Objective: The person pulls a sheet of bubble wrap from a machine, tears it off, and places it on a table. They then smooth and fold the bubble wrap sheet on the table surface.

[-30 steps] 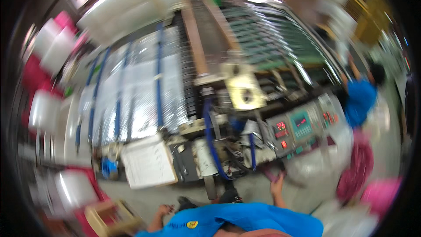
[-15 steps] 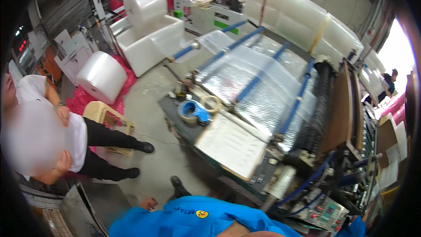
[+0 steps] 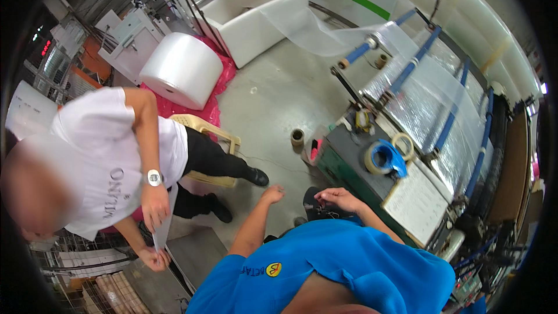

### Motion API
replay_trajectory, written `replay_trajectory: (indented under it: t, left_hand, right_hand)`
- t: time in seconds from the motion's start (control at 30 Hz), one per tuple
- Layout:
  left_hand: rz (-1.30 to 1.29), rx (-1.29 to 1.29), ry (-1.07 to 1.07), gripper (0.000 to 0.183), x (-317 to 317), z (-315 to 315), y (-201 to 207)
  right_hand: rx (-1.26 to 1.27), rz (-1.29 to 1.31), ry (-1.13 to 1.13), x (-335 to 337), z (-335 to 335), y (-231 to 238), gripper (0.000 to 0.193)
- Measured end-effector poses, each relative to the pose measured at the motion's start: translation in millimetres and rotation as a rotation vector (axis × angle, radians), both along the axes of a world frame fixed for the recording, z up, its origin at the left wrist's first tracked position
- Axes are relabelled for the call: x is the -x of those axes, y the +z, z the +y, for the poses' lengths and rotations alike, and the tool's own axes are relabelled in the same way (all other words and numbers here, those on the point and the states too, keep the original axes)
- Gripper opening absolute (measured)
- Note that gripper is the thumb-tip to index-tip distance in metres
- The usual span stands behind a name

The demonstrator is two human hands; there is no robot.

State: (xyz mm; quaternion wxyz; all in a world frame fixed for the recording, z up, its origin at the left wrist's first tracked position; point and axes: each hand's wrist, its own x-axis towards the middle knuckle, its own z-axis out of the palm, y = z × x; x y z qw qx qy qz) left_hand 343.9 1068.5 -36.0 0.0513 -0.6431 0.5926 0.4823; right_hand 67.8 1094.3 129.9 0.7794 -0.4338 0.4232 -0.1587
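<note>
Ahead of my blue shirt, my left hand (image 3: pixel 273 193) hangs low over the floor, its fingers loosely curled; no thing shows in it. My right hand (image 3: pixel 342 199) is beside the dark table (image 3: pixel 356 170), thumb and fingertips drawn together. Whatever they hold, if anything, is too small to make out against the dark item with thin shiny bits (image 3: pixel 317 204) below. Closest on the table are a blue tape dispenser (image 3: pixel 386 159), a roll of tape (image 3: pixel 403 146) and a written sheet (image 3: pixel 417 203).
To the left a person in a white shirt (image 3: pixel 96 139) holds a pale strip (image 3: pixel 164 229). A cream plastic stool (image 3: pixel 228 142), a large white film roll (image 3: pixel 181 70) and a white bin (image 3: pixel 256 29) stand beyond. Bubble film (image 3: pixel 407 104) runs over blue rollers (image 3: pixel 447 122) at right.
My view has swung left, so the machine sits farther right. Both my hands now show in front of my shirt. The other person appears nearer, with a strip visible in the hands.
</note>
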Motion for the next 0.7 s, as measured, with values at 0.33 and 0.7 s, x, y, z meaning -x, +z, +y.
replay_trajectory:
  t: [0.33,0.7]
  left_hand:
    - [-0.169,0.027,0.125,0.035,-65.2,-169.4,41.5]
    - [-0.251,-0.326,0.259,0.046,-249.4,-297.4,-55.5]
  right_hand:
    - [0.352,-0.018,0.063,-81.5,-188.5,4.1,0.025]
    - [0.102,0.007,-0.331,-134.7,-333.3,-17.5,0.028]
